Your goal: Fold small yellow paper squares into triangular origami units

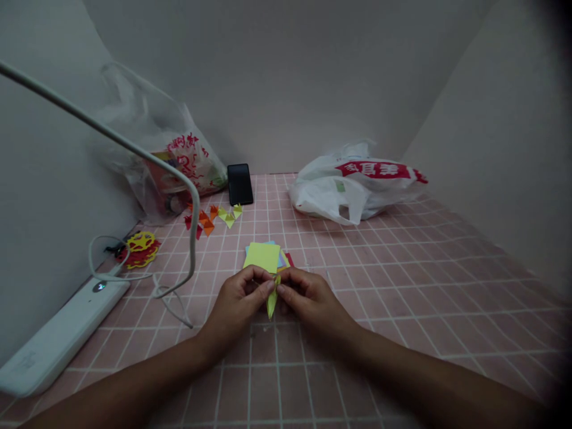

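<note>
Evidently both hands are at work on one small thing: a narrow folded yellow paper point(272, 302), just on the near side of the stack of square papers point(263, 257). Its long axis runs nearly toward the person, leaning slightly leftward, with a slim pointed tip at the near end; the far end is partly covered by fingertips. The left hand point(243, 296) has its thumb and forefinger closed in a pinch on the paper's left side. The right hand point(308, 298) pinches from the other side in the same way, its other fingers curled.

The stack has a yellow sheet on top, with blue, purple and red edges showing, and the fingers hide part of its near edge. Beyond the stack and to its left lies a row of small folded papers point(207, 223) in red, orange and yellow, with a dark phone point(240, 185) behind. A left plastic bag point(190, 155) stands farther left, and a right plastic bag point(357, 179) lies beyond the stack to its right. Well left of the stack, a yellow cut-out point(140, 241) overlaps a red one; nearer the person is a white oblong device point(67, 339). A pale cable point(193, 226) crosses in front of the left bag and some folded papers.
</note>
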`<state>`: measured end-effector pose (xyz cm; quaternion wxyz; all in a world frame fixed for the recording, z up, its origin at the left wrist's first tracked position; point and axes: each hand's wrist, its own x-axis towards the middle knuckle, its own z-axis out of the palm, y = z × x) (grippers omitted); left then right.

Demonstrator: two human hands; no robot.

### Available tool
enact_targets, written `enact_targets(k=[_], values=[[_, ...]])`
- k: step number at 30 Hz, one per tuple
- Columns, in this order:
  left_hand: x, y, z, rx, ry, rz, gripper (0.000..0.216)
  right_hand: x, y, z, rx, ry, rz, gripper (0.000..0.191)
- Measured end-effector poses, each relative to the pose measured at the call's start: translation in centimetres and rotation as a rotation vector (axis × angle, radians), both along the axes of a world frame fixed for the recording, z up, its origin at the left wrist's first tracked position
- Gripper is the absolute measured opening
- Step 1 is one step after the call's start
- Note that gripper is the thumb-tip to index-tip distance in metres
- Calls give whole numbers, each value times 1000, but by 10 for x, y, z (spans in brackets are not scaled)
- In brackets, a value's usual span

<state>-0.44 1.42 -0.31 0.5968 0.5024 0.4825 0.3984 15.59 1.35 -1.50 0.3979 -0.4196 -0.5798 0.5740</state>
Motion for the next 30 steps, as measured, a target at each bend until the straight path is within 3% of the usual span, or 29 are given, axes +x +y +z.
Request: enact_targets(k=[22,30], values=[[-4,1,-7,263,335,-4,14,0,-2,-1,43,-29,5,12],[-5,2,-8,260,360,13,13,1,-1,-1,52,-35,21,13]])
